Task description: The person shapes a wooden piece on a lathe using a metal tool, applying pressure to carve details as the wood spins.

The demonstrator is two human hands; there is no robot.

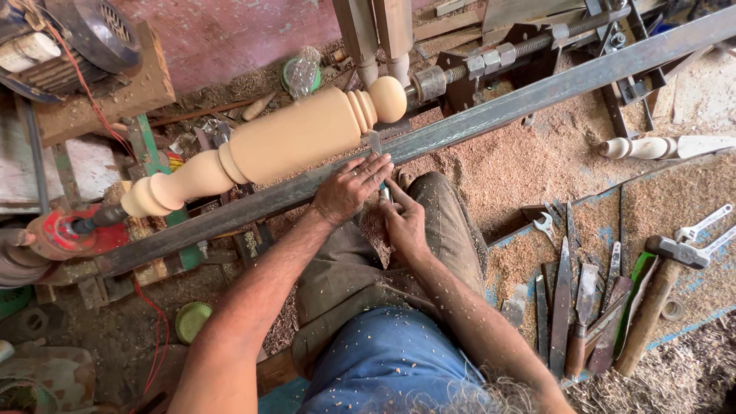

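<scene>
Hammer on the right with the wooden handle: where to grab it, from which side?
Grip the hammer mid-handle, coming from above and its right. The wooden handle runs down-left from the metal head and its right side looks free; chisels crowd its left. The head end lies against wrenches, so avoid that end.

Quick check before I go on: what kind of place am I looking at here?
Most likely a small woodturning workshop. A turned wooden spindle sits on a lathe, both hands, left and right, press a chisel over the steel rail, and sawdust and hand tools cover the ground.
</scene>
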